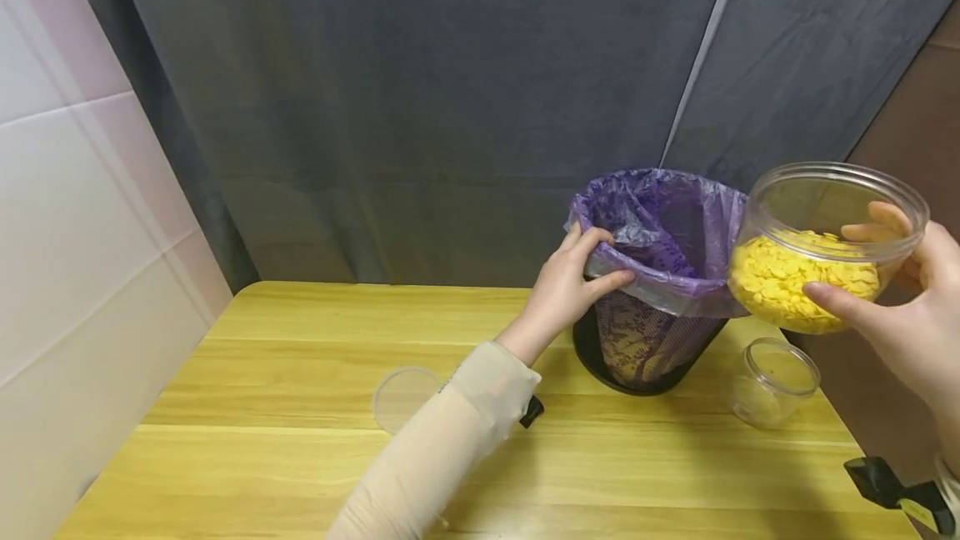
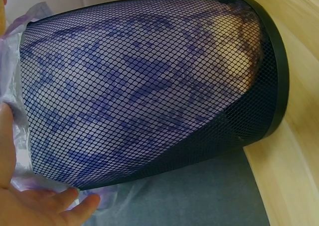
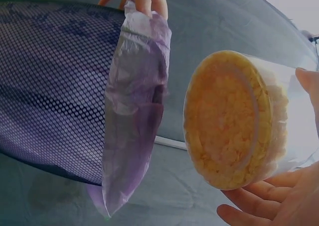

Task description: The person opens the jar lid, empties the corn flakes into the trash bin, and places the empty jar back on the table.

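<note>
A black mesh trash bin [image 1: 641,340] stands on the table, with a purple plastic liner [image 1: 675,288] folded over its rim. My left hand [image 1: 561,288] grips the bin's left rim through the liner; the left wrist view shows the mesh side and part of that hand's fingers [image 2: 55,206]. To the right of the bin, my right hand [image 1: 911,319] holds a clear round jar [image 1: 783,277] up beside the rim. Yellow flakes [image 3: 227,121] fill its lower part. The jar's mouth is uncovered and it is nearly upright, leaning slightly.
A smaller clear jar [image 1: 772,390] without a lid stands near the table's right edge. Left of my forearm lies a clear round lid [image 1: 405,398], partly behind the sleeve. A grey curtain [image 1: 420,107] hangs behind the wooden table [image 1: 300,407].
</note>
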